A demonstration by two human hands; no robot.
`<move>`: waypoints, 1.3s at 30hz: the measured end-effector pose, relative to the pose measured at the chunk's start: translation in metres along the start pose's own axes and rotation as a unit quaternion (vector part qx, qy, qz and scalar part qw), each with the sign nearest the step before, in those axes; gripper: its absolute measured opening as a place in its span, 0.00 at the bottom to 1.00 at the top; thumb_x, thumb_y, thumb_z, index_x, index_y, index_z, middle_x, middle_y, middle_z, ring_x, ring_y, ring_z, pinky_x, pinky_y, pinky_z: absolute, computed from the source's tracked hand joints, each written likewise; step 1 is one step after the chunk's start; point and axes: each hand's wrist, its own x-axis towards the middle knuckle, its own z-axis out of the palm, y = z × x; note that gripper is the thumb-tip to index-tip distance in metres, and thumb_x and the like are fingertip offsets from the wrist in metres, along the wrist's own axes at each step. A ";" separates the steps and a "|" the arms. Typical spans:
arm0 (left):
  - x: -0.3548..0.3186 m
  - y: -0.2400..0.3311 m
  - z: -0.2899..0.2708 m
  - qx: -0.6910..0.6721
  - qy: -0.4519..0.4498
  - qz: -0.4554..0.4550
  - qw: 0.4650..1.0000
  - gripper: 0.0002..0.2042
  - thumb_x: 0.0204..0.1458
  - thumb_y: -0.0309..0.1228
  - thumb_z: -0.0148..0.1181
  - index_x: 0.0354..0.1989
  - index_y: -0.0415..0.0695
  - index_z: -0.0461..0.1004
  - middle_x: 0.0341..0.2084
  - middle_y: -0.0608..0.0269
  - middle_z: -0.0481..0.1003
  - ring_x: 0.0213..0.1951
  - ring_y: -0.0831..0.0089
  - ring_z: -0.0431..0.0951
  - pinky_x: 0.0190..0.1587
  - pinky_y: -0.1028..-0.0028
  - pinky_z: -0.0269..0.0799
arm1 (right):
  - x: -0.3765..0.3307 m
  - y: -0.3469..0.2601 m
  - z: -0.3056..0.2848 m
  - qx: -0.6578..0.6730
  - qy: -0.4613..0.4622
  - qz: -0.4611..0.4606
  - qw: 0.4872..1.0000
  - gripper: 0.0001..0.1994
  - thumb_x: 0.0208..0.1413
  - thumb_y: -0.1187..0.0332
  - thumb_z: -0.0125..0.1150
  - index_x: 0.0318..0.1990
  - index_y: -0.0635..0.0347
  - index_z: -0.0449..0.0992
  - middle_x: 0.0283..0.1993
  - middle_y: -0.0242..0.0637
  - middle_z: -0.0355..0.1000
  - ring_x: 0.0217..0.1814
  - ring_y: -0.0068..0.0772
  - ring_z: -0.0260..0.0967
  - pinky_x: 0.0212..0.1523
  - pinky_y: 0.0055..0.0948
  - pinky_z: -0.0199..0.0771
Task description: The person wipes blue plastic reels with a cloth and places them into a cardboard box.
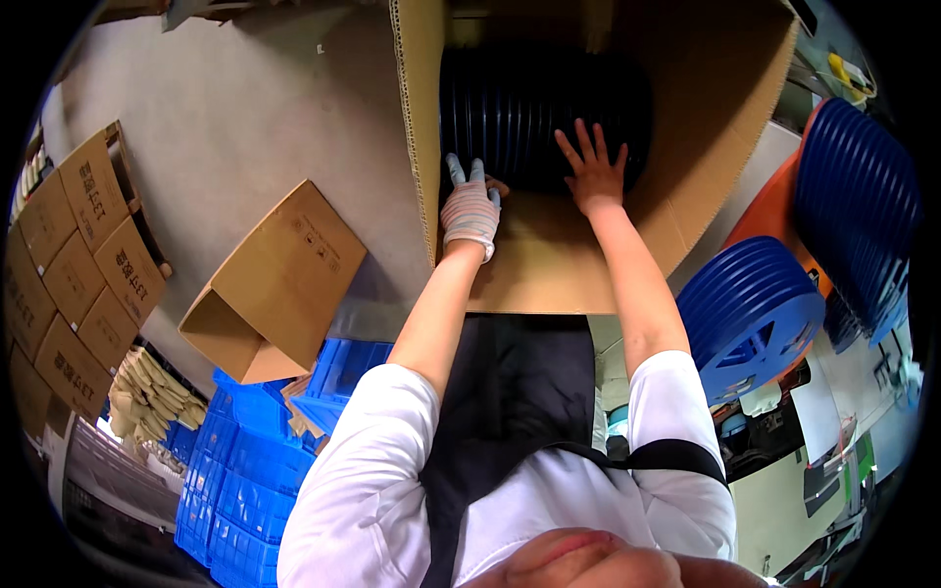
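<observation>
**Both hands reach into open carton**

A person leans over a large cardboard box [549, 265], both arms stretched into it. The gloved left hand [470, 211] rests against the near edge of a dark ribbed roll [539, 113] lying deep inside the box, fingers loosely extended. The bare right hand [593, 171] presses flat on the roll, fingers spread, gripping nothing. Blue ribbed discs [750, 314] stand just beside the box's right wall.

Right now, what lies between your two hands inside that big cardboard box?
In the head view, only the dark ribbed reels fill the gap between the gloved left hand and bare right hand.
</observation>
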 end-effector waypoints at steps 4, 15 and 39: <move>-0.018 -0.016 0.008 -0.071 -0.013 0.048 0.996 0.24 0.49 0.35 0.54 0.57 0.47 0.61 0.63 0.47 0.50 0.49 0.50 0.70 0.49 0.61 0.69 | -0.031 -0.007 0.002 0.115 0.083 0.015 0.990 0.41 0.48 0.60 0.61 0.68 0.32 0.42 0.72 0.34 0.35 0.74 0.44 0.30 0.65 0.58 0.40; -0.127 -0.041 -0.042 0.101 -0.177 0.130 0.970 0.32 0.41 0.29 0.62 0.58 0.47 0.58 0.56 0.50 0.61 0.53 0.52 0.66 0.55 0.64 0.65 | -0.265 0.025 -0.032 0.273 0.254 -0.010 0.928 0.32 0.45 0.71 0.61 0.61 0.54 0.59 0.67 0.45 0.51 0.70 0.53 0.43 0.65 0.47 0.47; -0.206 -0.002 -0.077 0.025 -0.148 0.187 0.971 0.16 0.58 0.25 0.43 0.54 0.43 0.65 0.48 0.63 0.73 0.47 0.72 0.70 0.52 0.76 0.61 | -0.202 0.117 -0.048 0.600 0.158 0.396 0.676 0.42 0.38 0.51 0.71 0.55 0.74 0.60 0.58 0.59 0.60 0.60 0.51 0.59 0.58 0.37 0.60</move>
